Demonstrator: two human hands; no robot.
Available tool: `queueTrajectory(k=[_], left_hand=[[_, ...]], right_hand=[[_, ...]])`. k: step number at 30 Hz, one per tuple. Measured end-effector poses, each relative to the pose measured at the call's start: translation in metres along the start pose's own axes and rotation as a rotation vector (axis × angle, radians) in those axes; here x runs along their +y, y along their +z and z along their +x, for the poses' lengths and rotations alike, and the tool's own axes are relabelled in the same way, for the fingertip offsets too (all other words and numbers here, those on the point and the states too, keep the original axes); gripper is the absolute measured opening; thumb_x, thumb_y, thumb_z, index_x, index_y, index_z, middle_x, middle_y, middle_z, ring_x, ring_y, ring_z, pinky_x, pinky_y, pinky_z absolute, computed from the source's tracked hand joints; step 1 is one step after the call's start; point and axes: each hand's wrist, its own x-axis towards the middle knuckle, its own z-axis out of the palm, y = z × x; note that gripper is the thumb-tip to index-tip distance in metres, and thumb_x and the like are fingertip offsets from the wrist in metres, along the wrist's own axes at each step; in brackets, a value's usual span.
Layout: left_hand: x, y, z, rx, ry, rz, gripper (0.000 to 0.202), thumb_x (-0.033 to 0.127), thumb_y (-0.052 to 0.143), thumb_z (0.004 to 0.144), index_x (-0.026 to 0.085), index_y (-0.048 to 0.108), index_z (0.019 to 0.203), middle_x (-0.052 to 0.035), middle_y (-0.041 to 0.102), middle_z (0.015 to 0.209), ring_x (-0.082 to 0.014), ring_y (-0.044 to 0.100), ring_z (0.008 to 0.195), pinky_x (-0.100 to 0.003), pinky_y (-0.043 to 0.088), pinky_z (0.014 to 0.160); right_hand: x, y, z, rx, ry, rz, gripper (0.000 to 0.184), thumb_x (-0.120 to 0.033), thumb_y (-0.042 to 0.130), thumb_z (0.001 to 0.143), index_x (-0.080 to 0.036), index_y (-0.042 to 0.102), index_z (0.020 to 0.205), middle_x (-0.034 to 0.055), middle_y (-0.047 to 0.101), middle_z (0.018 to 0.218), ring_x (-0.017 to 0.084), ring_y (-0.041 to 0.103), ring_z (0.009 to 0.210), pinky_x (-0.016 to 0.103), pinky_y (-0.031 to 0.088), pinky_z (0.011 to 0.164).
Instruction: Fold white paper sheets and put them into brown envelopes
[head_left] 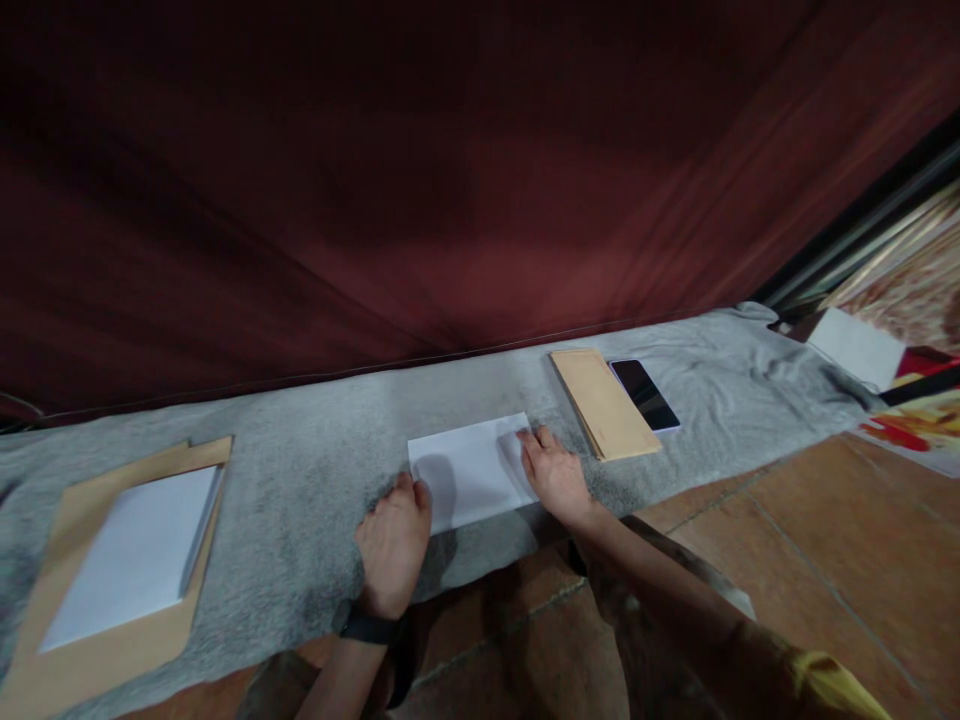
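Observation:
A white sheet of paper (pixel 472 475) lies on the grey cloth in front of me, with a crease running near its right edge. My left hand (pixel 394 540), a dark band on its wrist, has its fingers curled at the paper's left edge, thumb side against it. At the right edge, my right hand (pixel 553 472) grips the paper with bent fingers; the fingertips are partly hidden. Just beyond my right hand lies a stack of tan envelopes (pixel 606 405), close beside a dark-screened phone (pixel 645 395).
On the left, a stack of white paper (pixel 135 550) rests on larger tan envelopes (pixel 206 590). The grey cloth (pixel 300 480) stretches along a dark red curtain (pixel 450 200). Brown floor tiles (pixel 840 540) show at the near side, and colourful printed material (pixel 919 425) lies far right.

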Motion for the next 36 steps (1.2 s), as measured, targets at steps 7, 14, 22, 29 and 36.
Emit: queueTrajectory(k=[7,14,22,29,36], left_hand=[[-0.001,0.006,0.001,0.011,-0.004,0.005,0.037,0.033,0.032,0.102,0.016,0.064,0.109,-0.0123,0.077,0.084,-0.0281,0.075,0.079,-0.032,0.049,0.065],[-0.002,0.004,0.001,0.025,0.027,0.001,0.040,0.031,0.029,0.101,0.014,0.064,0.110,-0.0136,0.076,0.083,-0.0285,0.074,0.075,-0.033,0.049,0.062],[-0.001,0.002,-0.001,0.016,0.028,-0.013,0.038,0.031,0.031,0.101,0.014,0.064,0.110,-0.0131,0.076,0.082,-0.0270,0.074,0.074,-0.032,0.046,0.061],[-0.001,0.004,-0.006,0.134,0.061,0.070,0.039,0.032,0.031,0.102,0.012,0.063,0.113,-0.0148,0.073,0.090,-0.0297,0.072,0.083,-0.040,0.053,0.075],[0.032,0.005,-0.018,0.406,0.385,0.007,0.050,0.009,0.034,0.094,0.006,0.050,0.142,-0.0200,0.044,0.155,-0.0322,0.030,0.150,-0.054,0.021,0.124]], right_hand=[[0.007,0.015,0.001,0.174,-0.286,0.029,0.051,-0.006,0.044,0.096,-0.018,0.051,0.145,0.0114,0.042,0.159,0.027,0.044,0.139,0.044,0.037,0.113],[0.011,0.015,0.001,0.047,-0.378,0.098,0.052,-0.008,0.048,0.096,-0.020,0.052,0.147,0.0103,0.045,0.157,0.023,0.048,0.139,0.040,0.038,0.117],[0.010,0.012,0.001,0.023,-0.362,0.104,0.053,-0.008,0.049,0.096,-0.019,0.051,0.147,0.0113,0.044,0.157,0.024,0.049,0.139,0.042,0.038,0.118],[0.009,0.010,0.002,0.027,-0.356,0.092,0.050,-0.009,0.049,0.096,-0.018,0.053,0.145,0.0110,0.047,0.156,0.024,0.050,0.136,0.041,0.038,0.117],[0.008,0.010,0.001,0.053,-0.364,0.105,0.048,-0.010,0.051,0.097,-0.018,0.054,0.144,0.0119,0.050,0.153,0.025,0.051,0.135,0.042,0.038,0.116]])
